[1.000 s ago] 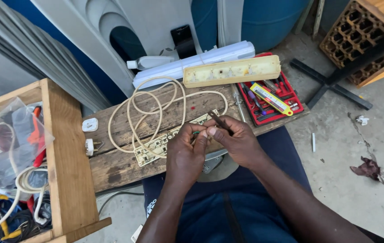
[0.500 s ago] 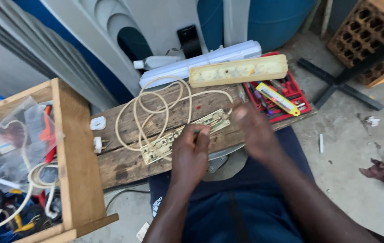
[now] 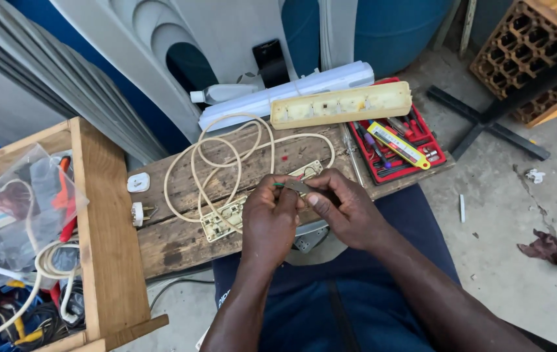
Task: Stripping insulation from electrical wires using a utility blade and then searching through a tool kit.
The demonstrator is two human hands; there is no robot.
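Note:
My left hand (image 3: pixel 269 220) and my right hand (image 3: pixel 344 207) meet over a wooden board (image 3: pixel 180 241) lying across my lap. Both pinch a small metal tool with a green wire end (image 3: pixel 289 186) between their fingertips. Under them lies the opened base of a cream power strip (image 3: pixel 246 205), its inner contacts showing. Its cream cable (image 3: pixel 226 156) loops over the board to a white plug (image 3: pixel 138 214) at the left. The strip's cream cover (image 3: pixel 340 104) rests at the board's far edge.
A red tool case (image 3: pixel 399 143) with screwdrivers sits at the board's right end. A wooden crate (image 3: pixel 96 215) with cables, bags and pliers stands left. A white socket part (image 3: pixel 138 182), a bottle (image 3: pixel 226 94), rolled white sheets (image 3: pixel 272 98), a blue barrel and a clay block lie beyond.
My right hand came back from the right side of the board to meet my left hand. Both now hold the small tool and wire end together over the strip.

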